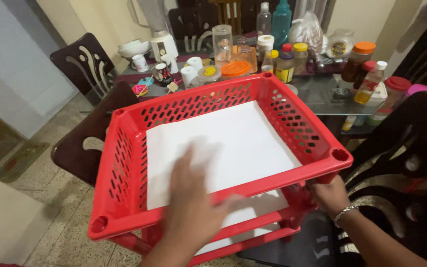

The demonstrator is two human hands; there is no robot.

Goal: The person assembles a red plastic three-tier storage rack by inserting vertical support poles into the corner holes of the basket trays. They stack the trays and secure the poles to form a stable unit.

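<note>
Left hand (pixel 191 198), blurred, fingers spread flat over white paper (pixel 223 143) in red rack (pixel 124 163); right hand (pixel 328 194) grips rack's corner post. Cluttered glass table (pixel 317 96) behind.

Red perforated plastic rack tray (pixel 124 163) under left hand (pixel 191 207): moulded, smooth, semi-gloss. White paper liner sheet (pixel 233 143) beneath the palm: matt, flat, smooth. Right hand (pixel 328 194) grips the lower red plastic post; silver metal chain bracelet (pixel 344 212) at its wrist, shiny. Beyond the hands: glass tabletop (pixel 322 96), glossy, reflective; clear plastic jars with coloured lids (pixel 292 62) on it. Dark brown carved wooden chairs (pixel 82 62) left and right of the hands, polished. Floor below left hand: speckled terrazzo (pixel 60 217), dull.
</note>
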